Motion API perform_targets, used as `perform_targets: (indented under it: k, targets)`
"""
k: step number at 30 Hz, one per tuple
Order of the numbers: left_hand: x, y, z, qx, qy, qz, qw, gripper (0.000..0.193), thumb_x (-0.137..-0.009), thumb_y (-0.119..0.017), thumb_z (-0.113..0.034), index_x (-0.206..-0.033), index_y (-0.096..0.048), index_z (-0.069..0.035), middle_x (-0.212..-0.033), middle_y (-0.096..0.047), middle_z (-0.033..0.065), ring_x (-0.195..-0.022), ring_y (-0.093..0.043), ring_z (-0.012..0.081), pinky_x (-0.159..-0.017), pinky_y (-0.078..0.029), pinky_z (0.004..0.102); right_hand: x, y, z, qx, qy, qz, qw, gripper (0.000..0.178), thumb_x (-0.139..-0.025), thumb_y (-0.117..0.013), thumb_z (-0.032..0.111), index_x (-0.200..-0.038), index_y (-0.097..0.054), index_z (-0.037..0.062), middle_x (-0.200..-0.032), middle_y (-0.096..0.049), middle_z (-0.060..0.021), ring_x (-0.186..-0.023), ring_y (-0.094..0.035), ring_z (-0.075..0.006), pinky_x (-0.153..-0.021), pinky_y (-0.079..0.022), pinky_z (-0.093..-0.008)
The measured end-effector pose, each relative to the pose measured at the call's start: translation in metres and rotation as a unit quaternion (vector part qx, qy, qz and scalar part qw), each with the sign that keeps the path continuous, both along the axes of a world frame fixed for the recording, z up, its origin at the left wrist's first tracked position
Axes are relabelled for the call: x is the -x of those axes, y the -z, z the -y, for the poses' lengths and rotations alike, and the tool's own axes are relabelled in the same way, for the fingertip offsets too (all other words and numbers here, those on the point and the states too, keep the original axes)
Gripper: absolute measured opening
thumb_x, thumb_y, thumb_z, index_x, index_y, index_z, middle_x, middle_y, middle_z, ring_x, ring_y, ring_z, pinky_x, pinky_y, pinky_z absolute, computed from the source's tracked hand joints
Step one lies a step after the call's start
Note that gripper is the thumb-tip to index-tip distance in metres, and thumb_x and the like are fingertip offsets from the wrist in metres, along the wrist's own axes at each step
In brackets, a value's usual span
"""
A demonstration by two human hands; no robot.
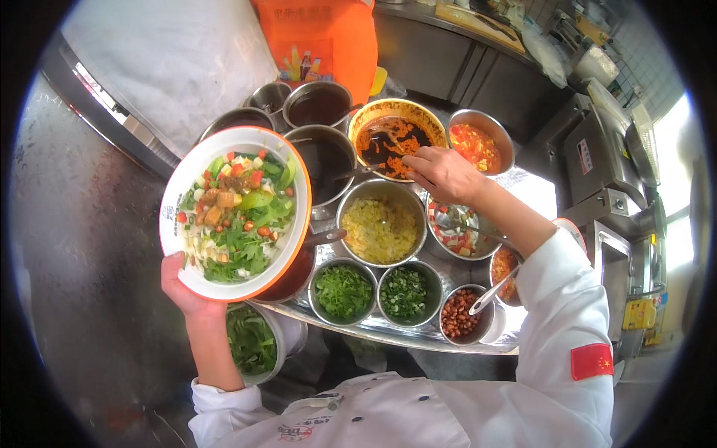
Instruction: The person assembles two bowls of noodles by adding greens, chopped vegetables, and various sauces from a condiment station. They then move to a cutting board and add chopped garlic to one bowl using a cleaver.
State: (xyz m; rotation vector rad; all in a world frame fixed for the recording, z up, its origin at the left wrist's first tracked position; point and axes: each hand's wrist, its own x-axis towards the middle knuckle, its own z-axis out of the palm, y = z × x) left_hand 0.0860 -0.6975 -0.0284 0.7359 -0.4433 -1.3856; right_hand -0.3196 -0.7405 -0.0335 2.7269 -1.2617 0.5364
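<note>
My left hand [188, 290] grips the lower edge of a white bowl [173, 243] with an orange rim, tilted at the left. Noodles, leafy greens, peanuts, diced red and white pieces and browned chunks [216, 205] fill it. Over the front edge of a yellowish pot [361, 118] of dark red chili oil, my right hand [444, 173] is closed on the handle of a spoon [390, 137]. The spoon's end reaches into the oil among orange bits. Part of the handle is hidden by my fingers.
Around the pots stand tins of yellow chopped vegetable [381, 230], herbs [342, 291], sliced scallion [403, 293], peanuts [457, 317] and tomato mix [478, 148]. Dark-liquid pots [317, 104] line the back left. Below the bowl is a bucket of greens [250, 340]. Several spoon handles stick out.
</note>
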Motion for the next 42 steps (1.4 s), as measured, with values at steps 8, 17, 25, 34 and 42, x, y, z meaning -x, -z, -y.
perform_targets:
  k: [8, 17, 25, 34, 42]
  targets:
    - [0.014, -0.01, 0.011, 0.0, 0.028, 0.012, 1.0, 0.044, -0.078, -0.041, -0.02, -0.113, -0.049, 0.006, -0.108, -0.056, 0.0179, -0.099, -0.055, 0.0278, -0.088, -0.043, 0.0383, 0.011, 0.002, -0.035, -0.093, 0.029, 0.097, 0.99, 0.023, -0.082, -0.055, 0.009, -0.103, -0.054, -0.0006, -0.082, -0.059, -0.0167, -0.075, -0.059, -0.0341, -0.064, -0.049, -0.0409]
    - [0.016, -0.009, 0.015, 0.007, 0.059, 0.003, 0.998, 0.055, -0.078, -0.038, -0.019, -0.129, -0.041, 0.002, -0.125, -0.048, 0.0166, -0.112, -0.048, 0.0273, -0.097, -0.036, 0.0369, 0.016, -0.005, -0.025, -0.101, 0.087, 0.163, 0.978, 0.021, -0.082, -0.055, 0.006, -0.103, -0.058, 0.0011, -0.078, -0.061, -0.0183, -0.071, -0.06, -0.0338, -0.063, -0.05, -0.04]
    - [0.013, -0.004, 0.023, -0.007, 0.044, 0.014, 0.999, 0.056, -0.074, -0.047, -0.02, -0.123, -0.042, 0.006, -0.12, -0.051, 0.0199, -0.108, -0.051, 0.0308, -0.095, -0.039, 0.0399, 0.008, -0.002, -0.039, -0.114, 0.051, 0.155, 0.98, 0.02, -0.082, -0.056, 0.005, -0.1, -0.058, -0.0023, -0.075, -0.061, -0.0189, -0.068, -0.06, -0.0345, -0.062, -0.049, -0.0397]
    - [0.027, -0.011, 0.028, -0.038, -0.002, 0.015, 0.999, 0.044, -0.076, -0.041, -0.016, -0.113, -0.05, 0.005, -0.107, -0.057, 0.0172, -0.096, -0.056, 0.0271, -0.086, -0.045, 0.0367, 0.013, -0.01, -0.035, -0.118, 0.063, 0.195, 0.972, 0.019, -0.082, -0.056, 0.004, -0.099, -0.059, -0.0025, -0.078, -0.061, -0.0198, -0.069, -0.061, -0.034, -0.061, -0.049, -0.0382]
    - [0.029, -0.009, 0.03, -0.018, 0.02, 0.03, 0.999, 0.043, -0.076, -0.04, -0.016, -0.111, -0.051, 0.006, -0.103, -0.058, 0.017, -0.092, -0.057, 0.0268, -0.084, -0.045, 0.0359, 0.018, -0.012, -0.047, -0.194, 0.105, 0.256, 0.941, 0.021, -0.085, -0.055, 0.007, -0.103, -0.059, -0.0039, -0.072, -0.062, -0.0162, -0.065, -0.062, -0.0252, -0.06, -0.049, -0.0332]
